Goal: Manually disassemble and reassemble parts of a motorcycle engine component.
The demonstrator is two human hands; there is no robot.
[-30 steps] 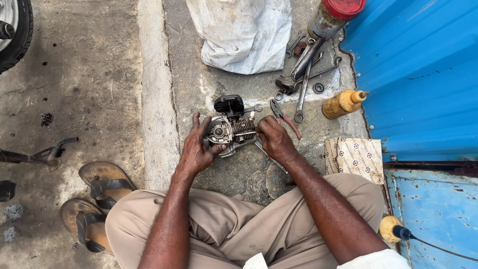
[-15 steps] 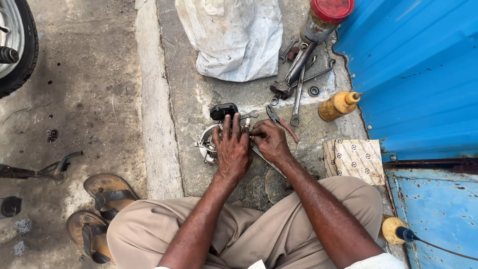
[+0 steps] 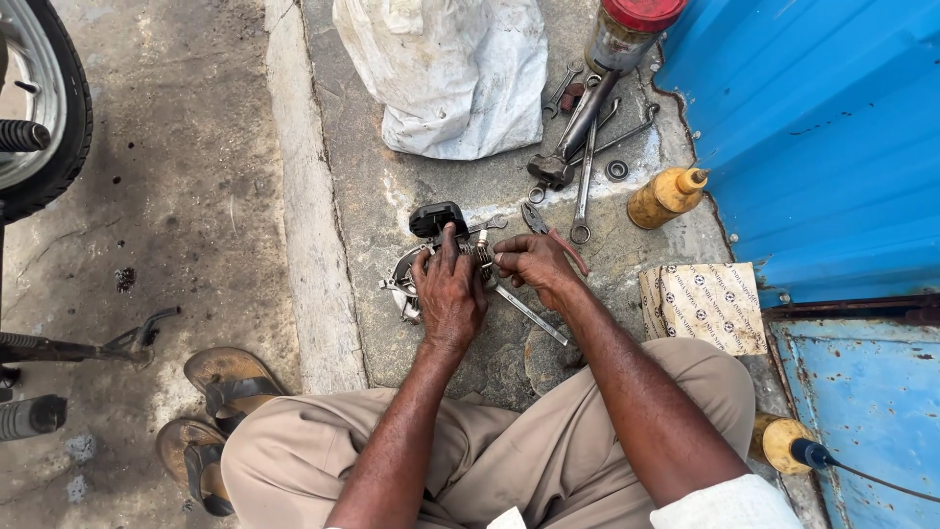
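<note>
A small metal engine part (image 3: 403, 286) with a black cap (image 3: 437, 217) lies on the concrete slab in front of my knees. My left hand (image 3: 449, 294) lies flat over the top of it, fingers pressed down and holding it. My right hand (image 3: 532, 264) sits just to the right, fingertips pinched on a small toothed metal piece (image 3: 483, 253) at the part's side. A long spanner (image 3: 534, 315) lies under my right wrist, pointing to the lower right.
A white sack (image 3: 452, 73), several spanners (image 3: 585, 181), pliers (image 3: 548, 230), a red-lidded jar (image 3: 627, 34) and a yellow oil bottle (image 3: 668, 196) lie beyond. A folded patterned cloth (image 3: 705, 306) and a blue metal wall (image 3: 822, 137) are right; a wheel (image 3: 44, 108) and sandals (image 3: 220, 411) left.
My left hand shifted from the part's left side to lie over its top. My right hand stayed at the part's right side. The camera view drifted slightly.
</note>
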